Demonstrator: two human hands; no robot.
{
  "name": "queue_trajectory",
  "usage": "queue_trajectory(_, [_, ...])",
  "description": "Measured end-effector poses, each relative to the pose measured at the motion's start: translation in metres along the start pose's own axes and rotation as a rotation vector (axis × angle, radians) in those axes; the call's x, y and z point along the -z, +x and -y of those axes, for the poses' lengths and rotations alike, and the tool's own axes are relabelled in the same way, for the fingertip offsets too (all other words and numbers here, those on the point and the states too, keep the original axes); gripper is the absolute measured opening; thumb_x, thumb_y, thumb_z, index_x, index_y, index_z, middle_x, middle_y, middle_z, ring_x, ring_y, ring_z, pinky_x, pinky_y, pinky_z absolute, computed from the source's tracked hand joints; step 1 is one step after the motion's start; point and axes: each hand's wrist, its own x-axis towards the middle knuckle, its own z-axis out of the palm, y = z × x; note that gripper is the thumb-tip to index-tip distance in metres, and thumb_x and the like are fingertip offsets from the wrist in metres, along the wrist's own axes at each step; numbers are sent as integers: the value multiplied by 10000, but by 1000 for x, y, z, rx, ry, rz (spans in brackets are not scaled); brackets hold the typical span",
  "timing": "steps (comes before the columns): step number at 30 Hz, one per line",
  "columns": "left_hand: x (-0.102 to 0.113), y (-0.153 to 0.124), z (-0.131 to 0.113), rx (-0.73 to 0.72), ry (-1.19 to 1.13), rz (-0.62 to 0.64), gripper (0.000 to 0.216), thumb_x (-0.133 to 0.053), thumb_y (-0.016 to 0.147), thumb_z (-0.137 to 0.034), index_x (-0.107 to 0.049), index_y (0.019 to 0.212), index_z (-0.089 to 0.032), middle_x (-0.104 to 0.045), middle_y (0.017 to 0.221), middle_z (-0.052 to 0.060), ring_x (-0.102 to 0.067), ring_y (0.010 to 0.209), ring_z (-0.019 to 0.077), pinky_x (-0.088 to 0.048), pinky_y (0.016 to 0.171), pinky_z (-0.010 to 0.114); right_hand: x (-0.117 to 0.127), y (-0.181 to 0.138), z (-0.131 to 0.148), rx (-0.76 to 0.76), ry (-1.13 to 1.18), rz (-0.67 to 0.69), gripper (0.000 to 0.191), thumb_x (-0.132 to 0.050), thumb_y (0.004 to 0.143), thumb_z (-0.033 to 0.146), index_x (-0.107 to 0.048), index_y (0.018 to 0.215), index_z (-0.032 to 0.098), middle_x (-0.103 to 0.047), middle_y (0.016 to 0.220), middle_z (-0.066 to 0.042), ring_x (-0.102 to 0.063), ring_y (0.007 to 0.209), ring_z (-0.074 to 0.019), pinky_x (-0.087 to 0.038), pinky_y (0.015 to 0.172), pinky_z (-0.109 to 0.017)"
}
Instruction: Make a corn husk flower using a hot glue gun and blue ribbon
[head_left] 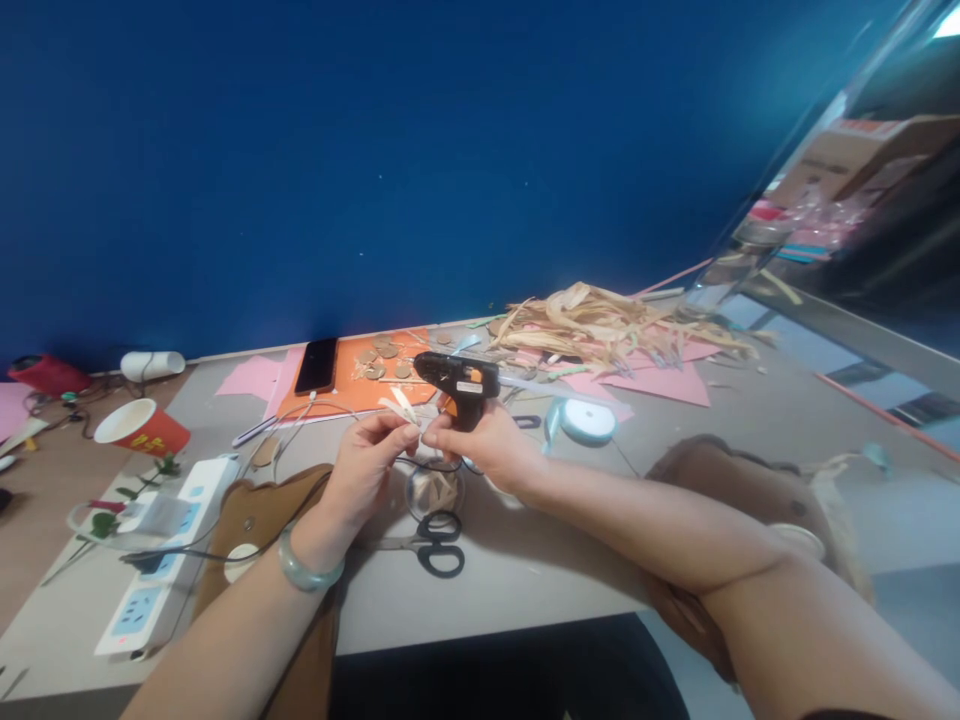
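My left hand (pixel 375 460), with a pale green bangle on its wrist, pinches the base of a small bundle of pale strips (pixel 399 405), perhaps dried husk. My right hand (pixel 487 445) is wrapped around the handle of a black glue gun (pixel 457 380), whose nozzle points left. A clear glue stick (pixel 521 384) sticks out of its back end. The right thumb and fingers meet the left fingertips at the bundle's base. Just below the hands stands a clear round container (pixel 435 492) with pale pieces in it. Black-handled scissors (pixel 439 545) lie nearest me.
A pile of dried husks (pixel 600 320) lies at the back right, by a ribbon spool (pixel 589 420). Left are a phone (pixel 316 366), an orange sheet (pixel 349 362) with round discs, a power strip (pixel 139 612) with cables and a paper cup (pixel 142 428). A blue wall (pixel 375 180) rises behind.
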Motion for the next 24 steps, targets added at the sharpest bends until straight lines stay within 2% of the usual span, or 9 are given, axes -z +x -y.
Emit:
queue_trajectory(6, [0, 0, 0, -17, -2, 1, 167, -791, 673, -282, -655, 647, -188, -598, 587, -16, -560, 574, 120, -470, 703, 291, 0, 0, -2, -1, 24, 2, 199, -751, 686, 275, -607, 731, 145, -610, 610, 15, -499, 488, -81, -426, 497, -218])
queue_trajectory(17, [5, 1, 4, -107, -6, -9, 166, -788, 696, -259, -655, 646, -173, -591, 566, -30, -523, 560, 85, -435, 623, 226, -1, 0, 1, 43, 28, -30, 206, -752, 678, 278, -600, 730, 149, -610, 609, 13, -524, 486, -91, -451, 500, -231])
queue_trajectory(21, [6, 4, 3, -254, 25, -118, 175, -786, 699, -259, -639, 671, -170, -577, 581, -33, -508, 544, 78, -417, 568, 213, 12, 8, 10, 56, -239, -87, 188, -745, 685, 291, -657, 719, 128, -618, 554, -11, -557, 492, -120, -453, 499, -241])
queue_trajectory(24, [6, 6, 2, -410, 93, -211, 163, -772, 716, -255, -636, 702, -167, -565, 607, -30, -498, 538, 77, -405, 538, 213, 22, 18, 12, 0, -420, -84, 147, -707, 707, 249, -661, 663, 116, -602, 495, -18, -513, 442, -104, -418, 466, -228])
